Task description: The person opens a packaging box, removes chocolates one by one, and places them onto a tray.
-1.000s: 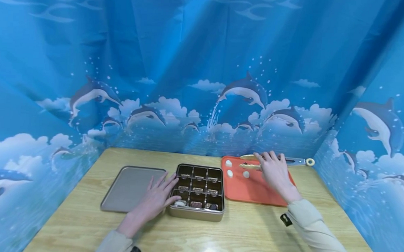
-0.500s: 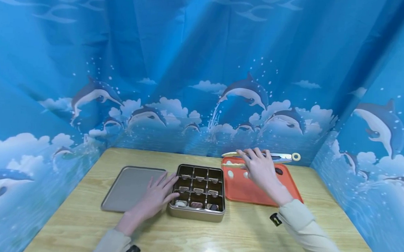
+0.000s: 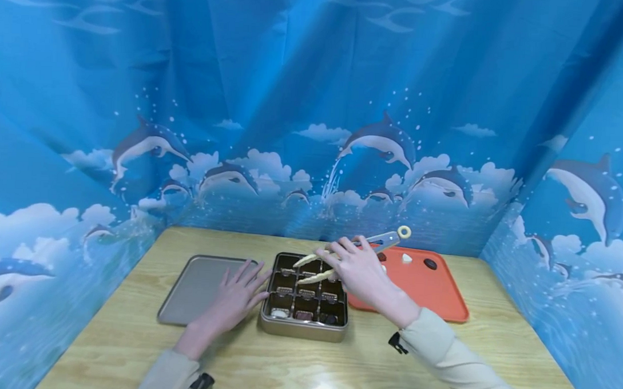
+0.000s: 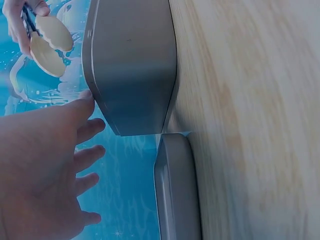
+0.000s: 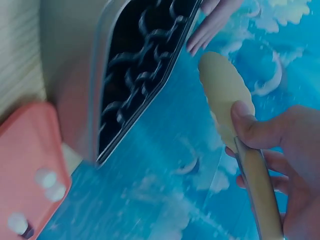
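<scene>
My right hand [image 3: 362,270] grips a pair of metal tongs [image 5: 217,87] with pale scalloped tips. The tips stand apart over the back part of a bronze-coloured tin box [image 3: 303,330], and I see nothing between them. Inside the box is a dark divider with several compartments. Its front row holds a white piece [image 3: 279,313], a reddish-brown piece [image 3: 303,315] and a dark piece [image 3: 331,319], which look like chocolates. My left hand [image 3: 230,297] is at the box's left side, fingers spread, its thumb near the rim; whether it touches I cannot tell.
A red tray [image 3: 432,290] lies right of the box, partly hidden by the right arm. On it are a dark oval piece [image 3: 430,264], a white piece [image 3: 406,258] and others. A flat bronze lid [image 3: 202,288] lies left of the box. A blue dolphin-print curtain [image 3: 313,131] rises behind the table.
My right hand has carried the tongs leftward from above the red tray to over the tin box. The left hand has shifted slightly left; the box has stayed in place.
</scene>
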`<state>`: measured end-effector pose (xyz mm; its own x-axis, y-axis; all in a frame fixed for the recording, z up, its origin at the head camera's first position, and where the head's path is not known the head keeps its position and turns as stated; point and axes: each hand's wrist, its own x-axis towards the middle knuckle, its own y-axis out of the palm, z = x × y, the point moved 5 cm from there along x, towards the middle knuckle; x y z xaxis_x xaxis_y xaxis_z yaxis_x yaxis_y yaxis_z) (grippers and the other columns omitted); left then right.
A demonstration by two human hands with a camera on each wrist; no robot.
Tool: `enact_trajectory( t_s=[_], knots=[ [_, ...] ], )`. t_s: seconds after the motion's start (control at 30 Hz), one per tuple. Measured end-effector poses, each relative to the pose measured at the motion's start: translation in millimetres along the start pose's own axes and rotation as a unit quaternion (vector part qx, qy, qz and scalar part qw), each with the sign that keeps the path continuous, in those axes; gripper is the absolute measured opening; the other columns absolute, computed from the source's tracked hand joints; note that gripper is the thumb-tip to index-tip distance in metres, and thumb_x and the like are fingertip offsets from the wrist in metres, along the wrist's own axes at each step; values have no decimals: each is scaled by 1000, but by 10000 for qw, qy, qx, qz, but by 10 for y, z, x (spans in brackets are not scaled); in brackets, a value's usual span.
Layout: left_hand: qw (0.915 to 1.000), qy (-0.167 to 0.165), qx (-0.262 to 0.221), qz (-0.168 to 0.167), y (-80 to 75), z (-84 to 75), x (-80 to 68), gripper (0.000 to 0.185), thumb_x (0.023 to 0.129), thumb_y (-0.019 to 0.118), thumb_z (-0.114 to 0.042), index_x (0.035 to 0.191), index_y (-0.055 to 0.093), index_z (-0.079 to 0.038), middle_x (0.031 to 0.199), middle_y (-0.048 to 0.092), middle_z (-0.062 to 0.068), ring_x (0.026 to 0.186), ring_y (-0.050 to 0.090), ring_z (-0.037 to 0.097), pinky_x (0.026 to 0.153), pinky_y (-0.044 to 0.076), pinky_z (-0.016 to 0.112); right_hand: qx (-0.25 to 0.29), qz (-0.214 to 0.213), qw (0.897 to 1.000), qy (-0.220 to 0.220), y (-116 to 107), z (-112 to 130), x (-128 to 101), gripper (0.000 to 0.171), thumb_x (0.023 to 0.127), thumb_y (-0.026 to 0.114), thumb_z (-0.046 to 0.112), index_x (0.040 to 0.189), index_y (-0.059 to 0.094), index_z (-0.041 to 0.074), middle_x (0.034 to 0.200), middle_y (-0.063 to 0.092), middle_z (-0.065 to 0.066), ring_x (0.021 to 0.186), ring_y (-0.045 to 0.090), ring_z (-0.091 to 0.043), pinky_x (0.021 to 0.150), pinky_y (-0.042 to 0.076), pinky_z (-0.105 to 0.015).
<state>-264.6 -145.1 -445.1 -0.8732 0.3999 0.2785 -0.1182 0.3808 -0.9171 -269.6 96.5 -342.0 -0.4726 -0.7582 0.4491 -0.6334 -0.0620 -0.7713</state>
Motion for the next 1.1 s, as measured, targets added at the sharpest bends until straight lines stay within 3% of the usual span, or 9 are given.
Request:
enact_trajectory(
  t_s=[0.27,0.47,0.63,0.87,1.1],
  knots=[
    [9999,5,133,-42,4,16,-12,53,104,54,-37,150,49,-13,162,33,17,151,20,44,116,9,74,-81,752,9957,-544,7,356,208,53,82,81,44,132,68,31,113,70,7,105,61,-16,85,47,-39],
    [9997,-30,259,35,15,21,8,52,104,55,-38,151,50,-15,161,34,16,152,19,43,116,10,74,-364,1217,9886,-812,45,542,341,46,85,81,38,129,69,36,109,71,11,105,60,-13,82,45,-36],
    [9993,-37,372,49,23,21,12,51,104,55,-38,150,50,-16,161,36,15,152,20,43,116,13,75,-592,1723,9790,-921,115,671,461,41,89,78,34,129,69,38,115,71,14,109,59,-11,89,47,-36],
    [9993,2,332,-163,9,10,-13,50,103,58,-34,148,53,-14,158,40,17,150,23,44,115,15,76,-735,1752,9772,-948,180,865,598,27,86,75,38,113,77,37,112,73,15,105,59,-9,93,46,-35],
    [9999,-104,117,-26,3,-4,-1,50,104,57,-34,149,52,-13,159,37,19,152,18,44,116,8,74,-771,1644,9790,-927,239,939,577,23,84,78,40,106,79,35,109,74,13,102,60,-10,94,46,-35]
  ],
)
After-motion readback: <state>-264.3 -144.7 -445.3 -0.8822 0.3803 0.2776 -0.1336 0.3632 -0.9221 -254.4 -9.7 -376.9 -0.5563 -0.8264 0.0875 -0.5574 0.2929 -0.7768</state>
